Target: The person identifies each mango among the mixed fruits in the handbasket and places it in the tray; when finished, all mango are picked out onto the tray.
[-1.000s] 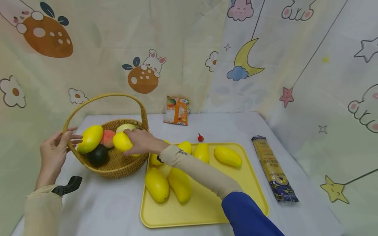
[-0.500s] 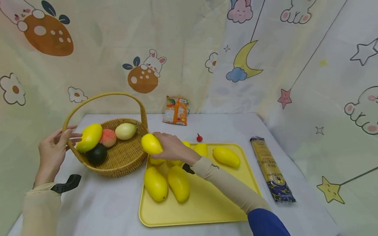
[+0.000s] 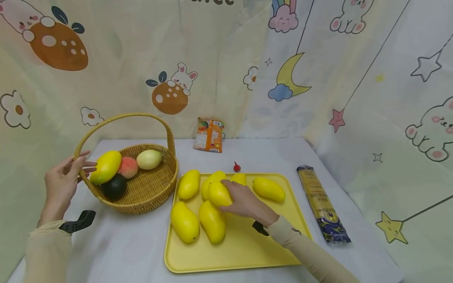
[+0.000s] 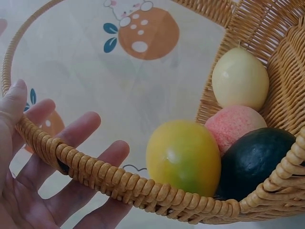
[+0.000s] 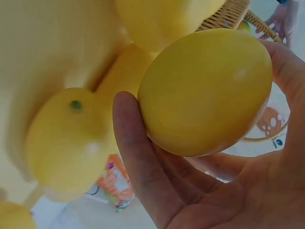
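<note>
My right hand (image 3: 242, 200) holds a smooth yellow mango (image 5: 205, 93) between thumb and fingers, over the yellow tray (image 3: 262, 241). Several other mangoes lie on that tray, among them a plump one (image 3: 185, 222) at the left. At the wicker basket (image 3: 152, 182), my left hand (image 3: 63, 182) rests against the base of the handle, its fingers (image 4: 81, 130) extended behind the wicker and its thumb on the near side. Inside the basket are a yellow-green mango (image 4: 183, 157), a pink peach (image 4: 234, 126), a dark avocado (image 4: 257, 162) and a pale oval fruit (image 4: 240, 78).
An orange snack packet (image 3: 209, 135) leans at the back against the patterned cloth. Behind the tray lies a small red item (image 3: 236, 167). A long pack of spaghetti (image 3: 323, 204) lies along the right side of the white table (image 3: 116, 247).
My right hand has carried the mango out of the basket, rightward to above the tray. My left hand has stayed at the basket handle.
</note>
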{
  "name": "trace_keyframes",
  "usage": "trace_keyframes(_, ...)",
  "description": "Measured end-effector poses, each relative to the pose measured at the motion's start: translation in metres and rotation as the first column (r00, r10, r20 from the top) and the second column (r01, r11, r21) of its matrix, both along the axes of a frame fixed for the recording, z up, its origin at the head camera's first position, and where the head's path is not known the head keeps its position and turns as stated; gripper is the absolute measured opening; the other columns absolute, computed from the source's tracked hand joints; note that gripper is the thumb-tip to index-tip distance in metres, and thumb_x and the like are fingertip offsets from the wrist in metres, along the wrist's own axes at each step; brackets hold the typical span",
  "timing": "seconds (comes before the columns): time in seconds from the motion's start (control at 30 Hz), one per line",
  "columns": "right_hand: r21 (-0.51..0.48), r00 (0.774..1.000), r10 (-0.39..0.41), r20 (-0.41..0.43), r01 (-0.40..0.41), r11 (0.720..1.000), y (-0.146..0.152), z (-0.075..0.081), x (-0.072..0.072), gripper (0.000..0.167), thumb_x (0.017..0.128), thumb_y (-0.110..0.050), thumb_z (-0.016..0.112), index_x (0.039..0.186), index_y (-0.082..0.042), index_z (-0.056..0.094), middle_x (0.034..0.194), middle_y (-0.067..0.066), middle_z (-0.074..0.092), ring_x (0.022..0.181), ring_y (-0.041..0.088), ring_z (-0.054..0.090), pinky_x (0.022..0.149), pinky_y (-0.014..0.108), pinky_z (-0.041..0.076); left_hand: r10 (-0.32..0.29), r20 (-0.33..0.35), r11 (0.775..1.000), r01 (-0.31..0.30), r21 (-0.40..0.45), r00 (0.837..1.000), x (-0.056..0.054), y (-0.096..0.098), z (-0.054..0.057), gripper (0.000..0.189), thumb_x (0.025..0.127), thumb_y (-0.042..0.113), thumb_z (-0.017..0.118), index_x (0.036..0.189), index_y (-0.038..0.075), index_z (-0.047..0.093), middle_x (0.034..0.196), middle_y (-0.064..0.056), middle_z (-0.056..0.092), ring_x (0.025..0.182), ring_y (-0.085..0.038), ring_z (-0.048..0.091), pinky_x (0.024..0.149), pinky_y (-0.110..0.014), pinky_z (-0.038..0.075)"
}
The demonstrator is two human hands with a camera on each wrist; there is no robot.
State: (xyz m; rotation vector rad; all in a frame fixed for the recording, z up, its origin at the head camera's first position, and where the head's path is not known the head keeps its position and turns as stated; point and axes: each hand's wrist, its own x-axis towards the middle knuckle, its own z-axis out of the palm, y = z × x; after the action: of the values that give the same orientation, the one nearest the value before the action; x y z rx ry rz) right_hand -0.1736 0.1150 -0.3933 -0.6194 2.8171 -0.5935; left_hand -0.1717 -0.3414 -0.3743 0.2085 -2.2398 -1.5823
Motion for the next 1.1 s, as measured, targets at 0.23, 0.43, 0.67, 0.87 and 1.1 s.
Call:
trace_keyframes(0.23, -0.036, 0.998, -0.046, -0.031, 0.045, 0.998, 0.024, -0.014, 0.012, 0.08, 0.079, -0.036, 0.077, 0.142, -0.003, 0.04, 0.13, 0.014, 0.057, 0.11, 0.027, 0.057, 0.095, 0.043, 0.046, 0.016, 0.018, 1.0, -0.016, 0.022, 1.0, 0.0, 0.001, 0.002, 0.045, 0.097, 0.036, 0.051, 0.137, 0.017, 0.054, 0.081, 0.03, 0.064, 0.073, 0.013, 0.062, 0.066, -0.002, 0.045)
trace_keyframes(0.43, -0.041, 0.996, -0.074, -0.048, 0.072, 0.997, 0.031, -0.018, 0.024, 0.08, 0.078, -0.034, 0.078, 0.141, -0.001, 0.042, 0.13, 0.017, 0.056, 0.11, 0.03, 0.057, 0.096, 0.046, 0.046, 0.037, 0.006, 0.996, -0.038, 0.076, 0.999, 0.0, 0.003, 0.003, 0.043, 0.095, 0.035, 0.055, 0.134, 0.015, 0.058, 0.079, 0.027, 0.066, 0.071, 0.011, 0.064, 0.065, -0.004, 0.047)
trace_keyframes(0.67, -0.015, 0.993, -0.112, -0.046, 0.111, 0.994, 0.036, -0.029, 0.033, 0.079, 0.077, -0.035, 0.079, 0.14, -0.002, 0.043, 0.125, 0.017, 0.058, 0.101, 0.029, 0.059, 0.09, 0.045, 0.049, 0.046, -0.006, 0.996, -0.046, 0.077, 0.999, 0.0, 0.003, 0.002, 0.042, 0.095, 0.035, 0.055, 0.132, 0.015, 0.06, 0.078, 0.026, 0.067, 0.072, 0.009, 0.065, 0.065, -0.004, 0.047)
trace_keyframes(0.87, 0.005, 0.993, -0.104, -0.058, 0.104, 0.995, 0.034, -0.039, 0.036, 0.081, 0.075, -0.036, 0.08, 0.137, 0.0, 0.043, 0.117, 0.018, 0.06, 0.085, 0.026, 0.059, 0.08, 0.043, 0.052, 0.043, -0.01, 0.998, -0.043, 0.055, 0.999, 0.0, 0.003, 0.003, 0.042, 0.096, 0.035, 0.054, 0.133, 0.015, 0.059, 0.079, 0.027, 0.066, 0.073, 0.009, 0.065, 0.066, -0.004, 0.047)
trace_keyframes(1.1, 0.037, 0.992, -0.119, -0.03, 0.12, 0.992, 0.029, -0.047, 0.039, 0.083, 0.076, -0.037, 0.08, 0.139, -0.001, 0.04, 0.126, 0.021, 0.056, 0.089, 0.032, 0.061, 0.082, 0.046, 0.052, 0.041, 0.013, 0.998, -0.042, 0.037, 0.999, 0.0, 0.003, 0.003, 0.045, 0.096, 0.037, 0.052, 0.134, 0.015, 0.057, 0.079, 0.027, 0.065, 0.073, 0.009, 0.064, 0.066, -0.003, 0.046)
